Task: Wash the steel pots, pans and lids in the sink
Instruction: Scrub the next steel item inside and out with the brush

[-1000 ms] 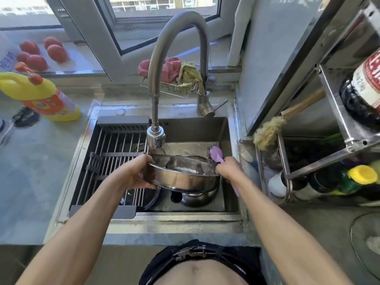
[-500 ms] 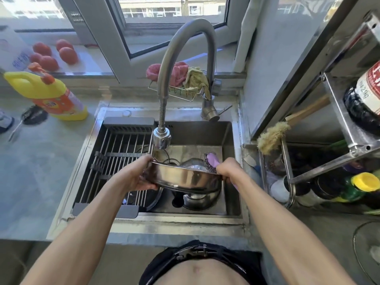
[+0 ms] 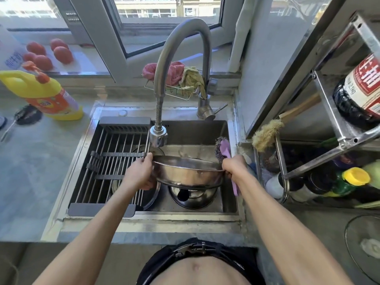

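Observation:
I hold a shallow steel pan [image 3: 187, 175] over the sink [image 3: 231, 200], tipped so its outer wall faces me. My left hand [image 3: 140, 173] grips its left rim. My right hand [image 3: 234, 167] is at its right rim and holds a purple-handled scrub brush [image 3: 223, 148], whose steel-wool head sticks up above the pan. Below the pan a steel lid with a black knob [image 3: 191, 197] lies in the basin. Another steel lid or pan [image 3: 151, 197] lies partly under the rack.
A dark drain rack [image 3: 107, 159] covers the sink's left half. The faucet head [image 3: 158, 136] hangs just behind the pan. A yellow detergent bottle [image 3: 41, 93] lies on the left counter. A metal shelf with bottles [image 3: 353, 182] stands to the right, a bristle brush [image 3: 267, 135] beside it.
The pan has tipped further toward me, so its inside is barely visible now. The brush head has come up and away from the inside of the pan.

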Demonstrator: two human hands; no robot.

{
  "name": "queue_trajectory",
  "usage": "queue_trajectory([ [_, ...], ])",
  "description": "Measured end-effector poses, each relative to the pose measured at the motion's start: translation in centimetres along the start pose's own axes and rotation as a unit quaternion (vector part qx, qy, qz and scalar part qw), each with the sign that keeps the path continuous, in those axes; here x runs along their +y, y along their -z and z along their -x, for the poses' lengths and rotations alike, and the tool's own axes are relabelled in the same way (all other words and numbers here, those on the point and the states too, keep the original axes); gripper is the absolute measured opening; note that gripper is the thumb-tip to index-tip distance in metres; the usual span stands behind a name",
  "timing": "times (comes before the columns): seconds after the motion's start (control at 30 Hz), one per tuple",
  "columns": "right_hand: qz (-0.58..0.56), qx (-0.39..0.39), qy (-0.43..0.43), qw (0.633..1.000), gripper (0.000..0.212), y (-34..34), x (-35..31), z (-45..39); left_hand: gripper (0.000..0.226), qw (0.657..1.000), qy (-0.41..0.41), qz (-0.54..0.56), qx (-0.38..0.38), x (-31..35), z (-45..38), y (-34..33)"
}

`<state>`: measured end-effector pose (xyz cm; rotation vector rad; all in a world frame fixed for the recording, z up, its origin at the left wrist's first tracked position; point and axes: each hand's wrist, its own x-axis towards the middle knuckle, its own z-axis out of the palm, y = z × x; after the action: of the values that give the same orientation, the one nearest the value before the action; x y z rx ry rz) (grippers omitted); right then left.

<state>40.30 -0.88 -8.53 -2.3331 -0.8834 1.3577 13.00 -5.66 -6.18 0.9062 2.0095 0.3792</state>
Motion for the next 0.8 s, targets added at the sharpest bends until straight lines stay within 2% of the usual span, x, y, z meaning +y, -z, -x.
queue_trajectory([
  [0.07,-0.012,0.025,0.015,1.0,0.048,0.4,-0.6,-0.2,0.048,0.983,-0.126,-0.092,0.097,-0.4,0.7,-0.7],
  [0.1,-0.013,0.038,0.024,0.999,0.045,0.6,-0.9,-0.3,0.044,0.97,-0.189,-0.099,0.116,-0.4,1.6,-1.1],
  [0.2,-0.017,0.066,0.047,0.997,0.039,0.8,-2.1,-0.2,0.05,0.922,-0.355,-0.132,0.075,0.1,3.4,-2.9],
  [0.27,-0.032,0.071,0.059,0.995,0.04,0.7,-2.7,0.1,0.049,0.891,-0.417,-0.172,0.049,0.1,3.6,-4.6],
  [0.37,-0.091,0.059,0.07,0.992,0.029,0.9,-3.5,0.4,0.025,0.884,-0.461,-0.036,0.065,0.5,3.1,-6.0],
  [0.47,-0.154,0.03,0.091,0.983,0.014,1.6,-3.9,0.8,0.021,0.921,-0.372,0.07,0.087,0.3,2.4,-6.3],
  [0.53,-0.162,0.018,0.111,0.98,0.018,1.9,-3.6,0.8,0.025,0.948,-0.277,0.131,0.089,-0.2,1.1,-5.9],
  [0.6,-0.154,0.015,0.123,0.98,0.028,1.9,-2.7,0.8,0.029,0.957,-0.22,0.163,0.095,-0.2,0.0,-5.4],
  [0.73,-0.109,0.006,0.14,0.984,0.025,1.5,-0.7,1.1,0.036,0.952,-0.127,0.269,0.066,0.2,-1.4,-5.2],
  [0.8,-0.067,-0.007,0.16,0.985,0.022,1.1,0.0,1.5,0.035,0.927,-0.063,0.368,0.038,0.0,-2.3,-5.5],
])
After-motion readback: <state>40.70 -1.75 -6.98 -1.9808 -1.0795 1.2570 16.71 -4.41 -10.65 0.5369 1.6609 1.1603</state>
